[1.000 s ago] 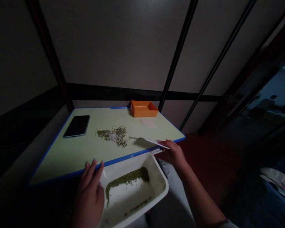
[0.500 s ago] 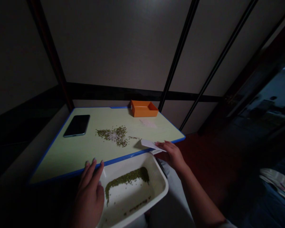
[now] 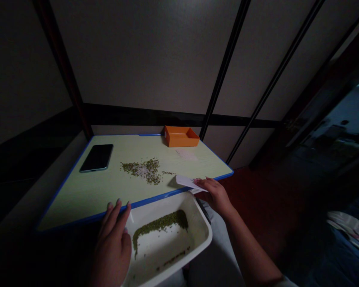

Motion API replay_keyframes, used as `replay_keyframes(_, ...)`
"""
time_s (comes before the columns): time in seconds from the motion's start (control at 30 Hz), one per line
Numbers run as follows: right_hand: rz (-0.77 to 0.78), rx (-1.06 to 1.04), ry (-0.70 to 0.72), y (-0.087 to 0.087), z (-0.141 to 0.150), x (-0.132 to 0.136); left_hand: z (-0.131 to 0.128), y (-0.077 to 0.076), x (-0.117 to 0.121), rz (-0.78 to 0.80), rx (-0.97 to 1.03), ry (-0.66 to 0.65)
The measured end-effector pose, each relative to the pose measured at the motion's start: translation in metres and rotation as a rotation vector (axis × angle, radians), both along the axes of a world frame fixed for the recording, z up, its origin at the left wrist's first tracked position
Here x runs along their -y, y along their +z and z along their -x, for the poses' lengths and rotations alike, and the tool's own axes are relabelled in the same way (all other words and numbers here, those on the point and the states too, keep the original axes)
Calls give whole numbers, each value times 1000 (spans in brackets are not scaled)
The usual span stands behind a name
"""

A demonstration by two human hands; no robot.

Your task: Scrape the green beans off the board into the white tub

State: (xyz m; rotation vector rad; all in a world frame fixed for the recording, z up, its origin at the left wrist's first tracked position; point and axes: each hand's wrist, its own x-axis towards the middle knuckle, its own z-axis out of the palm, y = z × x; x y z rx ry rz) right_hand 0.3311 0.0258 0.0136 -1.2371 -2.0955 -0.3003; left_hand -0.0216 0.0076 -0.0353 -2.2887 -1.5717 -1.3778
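A white plastic basin [image 3: 197, 249] is against the near edge of the table, with green beans [image 3: 164, 221] heaped along its far wall and a few dark bits near its front. My left hand [image 3: 115, 239] grips the basin's left rim, its fingertips reaching the table edge and its thumb on the inner side. In my right hand [image 3: 214, 195] is a flat white card [image 3: 185, 182], held low over the table at the basin's far right corner. Beyond it, green beans mixed with white grains [image 3: 143, 170] lie scattered on the tabletop.
The pale green table [image 3: 107, 191] has a blue edge. A phone [image 3: 97, 158] lies at its left. An orange tray [image 3: 182, 139] stands at the back right, with a thin patch of white grains [image 3: 186, 155] before it. Wall panels [image 3: 146, 56] rise behind.
My right hand and the card have shifted slightly to the left. My left hand, the basin and the scattered beans look the same.
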Motion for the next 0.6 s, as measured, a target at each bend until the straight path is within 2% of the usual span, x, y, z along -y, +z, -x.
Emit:
replay_keyframes(0.3,-56,-55,6,-2,1,-4,0,-2,-1,5,-10,-4)
replay_keyframes(0.6,6,-22,3,1,15,-10,0,0,1,7,8,-9)
